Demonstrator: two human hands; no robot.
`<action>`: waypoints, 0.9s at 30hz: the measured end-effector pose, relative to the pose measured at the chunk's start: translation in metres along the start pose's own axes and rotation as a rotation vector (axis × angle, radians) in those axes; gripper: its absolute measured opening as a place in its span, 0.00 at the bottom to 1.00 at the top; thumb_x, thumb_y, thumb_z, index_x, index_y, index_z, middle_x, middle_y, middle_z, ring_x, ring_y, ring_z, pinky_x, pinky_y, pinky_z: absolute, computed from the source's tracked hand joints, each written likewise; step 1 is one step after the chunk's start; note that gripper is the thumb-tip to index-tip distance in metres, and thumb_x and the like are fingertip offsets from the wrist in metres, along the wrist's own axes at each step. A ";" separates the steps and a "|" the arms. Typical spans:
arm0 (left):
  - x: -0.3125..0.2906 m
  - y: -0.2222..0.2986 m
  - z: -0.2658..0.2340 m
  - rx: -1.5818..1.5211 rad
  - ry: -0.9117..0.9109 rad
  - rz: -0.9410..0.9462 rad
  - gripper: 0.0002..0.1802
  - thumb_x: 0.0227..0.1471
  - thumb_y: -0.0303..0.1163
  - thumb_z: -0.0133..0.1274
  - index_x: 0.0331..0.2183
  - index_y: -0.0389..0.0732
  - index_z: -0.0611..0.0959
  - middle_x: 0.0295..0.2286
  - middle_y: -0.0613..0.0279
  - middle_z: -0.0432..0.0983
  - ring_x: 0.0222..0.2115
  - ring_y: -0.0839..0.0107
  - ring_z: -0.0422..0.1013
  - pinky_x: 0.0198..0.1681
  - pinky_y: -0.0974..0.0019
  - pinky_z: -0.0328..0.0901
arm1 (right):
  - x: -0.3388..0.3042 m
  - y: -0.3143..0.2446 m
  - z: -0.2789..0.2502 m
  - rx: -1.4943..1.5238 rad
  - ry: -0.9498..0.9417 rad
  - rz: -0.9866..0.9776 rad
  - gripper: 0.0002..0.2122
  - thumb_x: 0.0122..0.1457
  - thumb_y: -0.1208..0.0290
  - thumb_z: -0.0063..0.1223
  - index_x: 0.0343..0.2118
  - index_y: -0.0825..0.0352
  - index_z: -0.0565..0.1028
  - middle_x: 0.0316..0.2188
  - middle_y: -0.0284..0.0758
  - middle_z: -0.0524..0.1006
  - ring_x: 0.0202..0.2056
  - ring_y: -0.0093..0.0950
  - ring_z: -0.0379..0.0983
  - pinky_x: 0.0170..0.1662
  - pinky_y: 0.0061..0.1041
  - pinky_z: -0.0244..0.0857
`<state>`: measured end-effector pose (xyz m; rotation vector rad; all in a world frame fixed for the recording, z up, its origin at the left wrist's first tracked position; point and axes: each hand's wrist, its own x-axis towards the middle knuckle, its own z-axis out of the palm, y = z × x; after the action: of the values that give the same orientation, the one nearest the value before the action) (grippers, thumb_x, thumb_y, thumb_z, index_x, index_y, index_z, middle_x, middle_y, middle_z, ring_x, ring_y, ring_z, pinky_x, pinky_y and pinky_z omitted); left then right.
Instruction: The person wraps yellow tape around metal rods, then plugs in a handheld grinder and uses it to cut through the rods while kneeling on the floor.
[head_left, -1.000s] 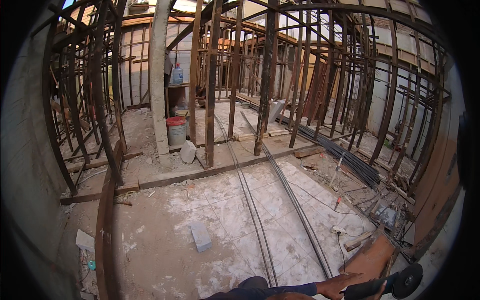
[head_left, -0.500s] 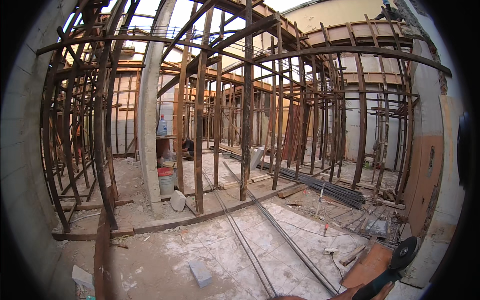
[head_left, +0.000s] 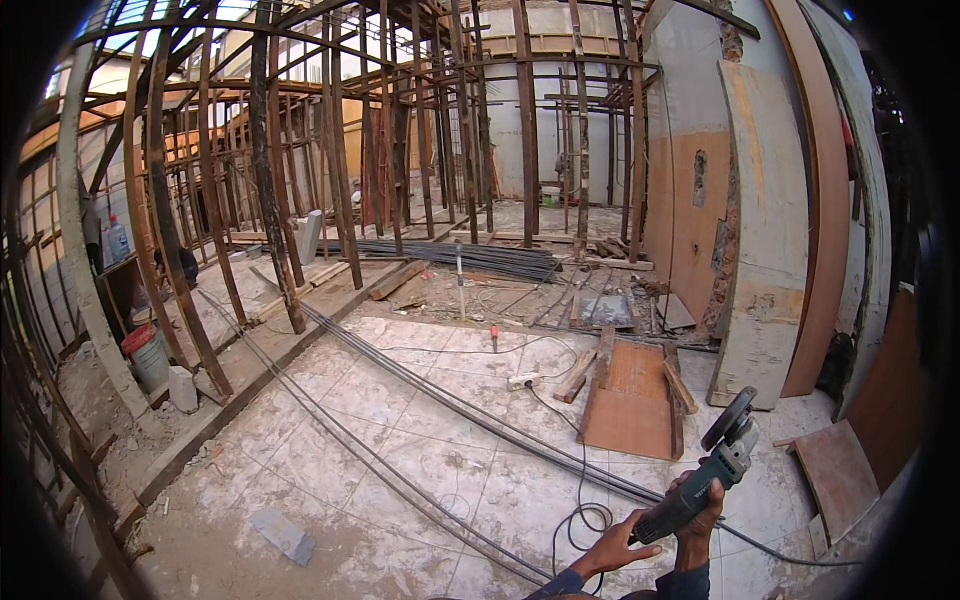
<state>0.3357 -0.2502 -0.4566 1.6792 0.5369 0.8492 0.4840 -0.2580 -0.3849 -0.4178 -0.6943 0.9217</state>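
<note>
An angle grinder point(head_left: 700, 490) with a dark green and black body is at the lower right, tilted so its round disc point(head_left: 728, 418) points up and away. My right hand point(head_left: 700, 525) is wrapped around its body. My left hand point(head_left: 612, 548) closes on the rear end, thumb above and fingers below. A black cord point(head_left: 583, 480) loops on the floor beside my left hand and runs up to a white power strip point(head_left: 523, 382). Long steel bars point(head_left: 450, 400) lie across the tiles, passing behind the grinder.
Upright wooden props point(head_left: 270, 170) fill the left and back. Beyond the tiles lies a rebar bundle point(head_left: 450, 258). An orange-brown board point(head_left: 630, 405) rests past the grinder; tall panels point(head_left: 765, 230) lean at the right. A grey block point(head_left: 282, 535) and a bucket point(head_left: 146, 355) are at the left.
The view has swung right and down, bringing the leaning panels and both hands into fuller view. The grinder now shows whole, farther in from the edge, with my left hand at its rear end.
</note>
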 end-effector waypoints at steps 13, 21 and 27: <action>-0.011 0.030 0.088 -0.178 -0.163 -0.020 0.35 0.34 0.35 0.66 0.47 0.35 0.73 0.37 0.49 0.78 0.41 0.63 0.75 0.46 0.63 0.66 | -0.076 -0.079 -0.021 -0.281 0.223 0.065 0.35 0.63 0.35 0.22 0.45 0.66 0.70 0.28 0.39 0.76 0.29 0.31 0.75 0.32 0.31 0.71; 0.001 0.033 0.138 -0.403 -0.303 -0.018 0.34 0.31 0.29 0.67 0.44 0.33 0.73 0.34 0.55 0.78 0.36 0.69 0.75 0.42 0.67 0.68 | -0.093 -0.137 -0.045 -0.498 0.229 0.149 0.39 0.62 0.35 0.25 0.56 0.71 0.63 0.45 0.48 0.75 0.45 0.37 0.75 0.49 0.36 0.71; -0.024 0.017 0.201 -0.306 -0.406 -0.055 0.35 0.30 0.32 0.67 0.43 0.31 0.73 0.33 0.47 0.79 0.36 0.60 0.77 0.41 0.63 0.69 | -0.156 -0.166 -0.079 -0.514 0.371 -0.002 0.40 0.60 0.34 0.25 0.58 0.70 0.62 0.47 0.49 0.73 0.46 0.40 0.73 0.47 0.40 0.71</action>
<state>0.4732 -0.3986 -0.4699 1.4911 0.1626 0.5001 0.5713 -0.4826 -0.3979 -1.0159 -0.5821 0.6298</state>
